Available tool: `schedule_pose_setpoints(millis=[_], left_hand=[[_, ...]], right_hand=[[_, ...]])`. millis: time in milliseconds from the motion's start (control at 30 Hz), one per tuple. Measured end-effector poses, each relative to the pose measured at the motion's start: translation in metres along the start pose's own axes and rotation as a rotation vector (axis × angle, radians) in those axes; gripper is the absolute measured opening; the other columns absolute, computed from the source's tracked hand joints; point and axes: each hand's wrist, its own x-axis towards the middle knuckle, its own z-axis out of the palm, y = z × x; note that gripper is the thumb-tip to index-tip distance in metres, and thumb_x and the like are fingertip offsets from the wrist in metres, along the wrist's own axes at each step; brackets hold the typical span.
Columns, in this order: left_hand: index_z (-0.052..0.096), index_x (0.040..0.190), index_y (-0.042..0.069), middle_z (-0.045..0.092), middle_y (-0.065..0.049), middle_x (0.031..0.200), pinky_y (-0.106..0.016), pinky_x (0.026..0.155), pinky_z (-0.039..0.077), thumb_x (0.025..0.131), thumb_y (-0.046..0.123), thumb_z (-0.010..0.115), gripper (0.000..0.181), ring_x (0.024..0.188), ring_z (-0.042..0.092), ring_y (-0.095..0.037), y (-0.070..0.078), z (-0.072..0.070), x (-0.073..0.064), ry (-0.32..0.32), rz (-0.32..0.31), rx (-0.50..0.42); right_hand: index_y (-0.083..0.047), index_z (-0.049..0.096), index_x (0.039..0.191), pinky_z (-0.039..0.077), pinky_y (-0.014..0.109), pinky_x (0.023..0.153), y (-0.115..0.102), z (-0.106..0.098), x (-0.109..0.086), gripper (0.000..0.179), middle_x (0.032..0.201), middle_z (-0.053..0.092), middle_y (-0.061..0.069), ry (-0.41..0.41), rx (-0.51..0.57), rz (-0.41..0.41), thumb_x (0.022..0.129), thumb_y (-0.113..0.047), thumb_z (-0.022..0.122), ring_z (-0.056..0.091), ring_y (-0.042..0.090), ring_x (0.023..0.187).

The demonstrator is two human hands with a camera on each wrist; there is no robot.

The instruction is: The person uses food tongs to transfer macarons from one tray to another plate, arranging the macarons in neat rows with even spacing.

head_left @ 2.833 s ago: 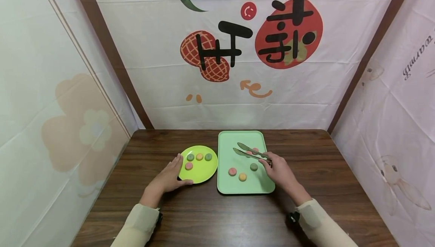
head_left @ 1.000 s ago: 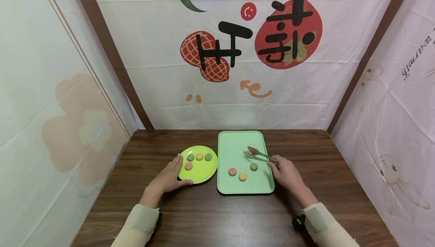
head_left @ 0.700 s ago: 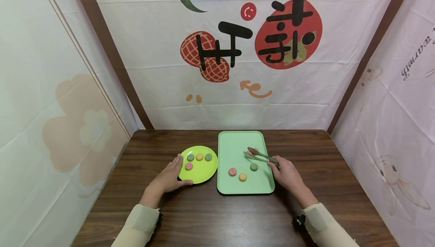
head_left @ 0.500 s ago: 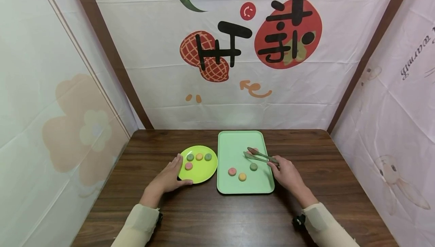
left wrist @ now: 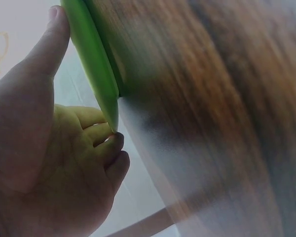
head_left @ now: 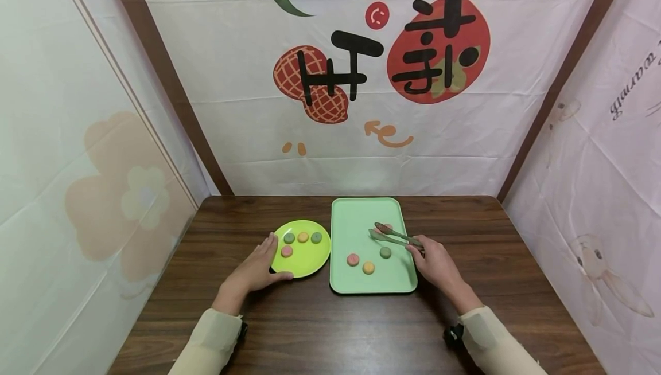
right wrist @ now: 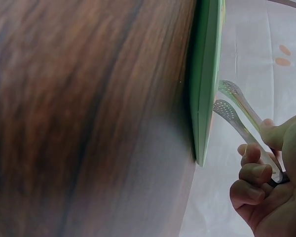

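Observation:
In the head view, my left hand [head_left: 255,267] rests at the left rim of a lime-green plate [head_left: 304,266], fingers stretched along its edge and thumb at the front. Several macarons lie on the plate: a pink macaron [head_left: 286,252], a yellow macaron [head_left: 303,237] and green ones. My right hand [head_left: 436,260] holds metal tongs [right wrist: 244,123] with perforated tips, arms spread. The tongs reach over the mint-green tray [head_left: 351,214], across a pink macaron [head_left: 388,227] and another pink one, both partly hidden behind them.
Nearer on the tray lie a green macaron [head_left: 385,253], a pink macaron [head_left: 353,260] and a yellow macaron [head_left: 368,268]. Plate and tray sit side by side on a dark wooden table [head_left: 330,335]. Printed white cloth [head_left: 248,134] hangs behind and at both sides.
Since the earliest frame, my right hand and the tongs have shifted right, and the tong tips have come closer together over the pink macarons. The left hand and plate stay put.

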Motion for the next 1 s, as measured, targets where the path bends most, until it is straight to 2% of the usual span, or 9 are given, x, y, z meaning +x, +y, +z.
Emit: schedule_pose_setpoints(millis=[133,433,700,1000], left_hand=[[0.011,0.168,-0.009,0.007,-0.028,0.177,-0.059,0.132,0.019,0.093,0.064,0.076,0.123,0.164,0.012,-0.044,0.000,-0.001,0.000,-0.002,-0.007,-0.002],[0.012,0.168,-0.009,0.007,-0.028,0.177,-0.059,0.132,0.019,0.094,0.064,0.075,0.122,0.164,0.012,-0.043,-0.001,0.001,0.000,-0.003,0.001,0.008],[0.011,0.168,-0.010,0.007,-0.029,0.177,-0.058,0.132,0.018,0.094,0.063,0.075,0.122,0.164,0.012,-0.043,0.000,-0.001,0.002,-0.003,0.007,0.012],[0.011,0.168,-0.009,0.006,-0.029,0.177,-0.059,0.132,0.019,0.094,0.063,0.075,0.122,0.164,0.012,-0.044,-0.001,-0.001,0.000,-0.005,0.005,0.008]], right_hand=[[0.001,0.072,0.124,0.058,0.039,0.068,-0.001,0.000,0.000,0.027,0.098,0.076,0.007,-0.001,0.008,-0.007,0.107,-0.020,0.071,0.072,0.020,0.084],[0.002,0.071,0.128,0.063,0.045,0.073,-0.004,0.001,0.001,0.032,0.108,0.078,0.013,-0.018,0.018,-0.010,0.107,-0.023,0.070,0.076,0.028,0.093],[0.000,0.073,0.124,0.059,0.038,0.069,-0.007,0.005,0.004,0.027,0.102,0.077,0.011,-0.013,0.013,-0.039,0.106,-0.020,0.072,0.072,0.020,0.086],[-0.001,0.074,0.122,0.057,0.037,0.068,-0.015,0.008,0.005,0.026,0.095,0.075,0.005,-0.008,-0.002,-0.070,0.106,-0.022,0.073,0.068,0.014,0.081]])
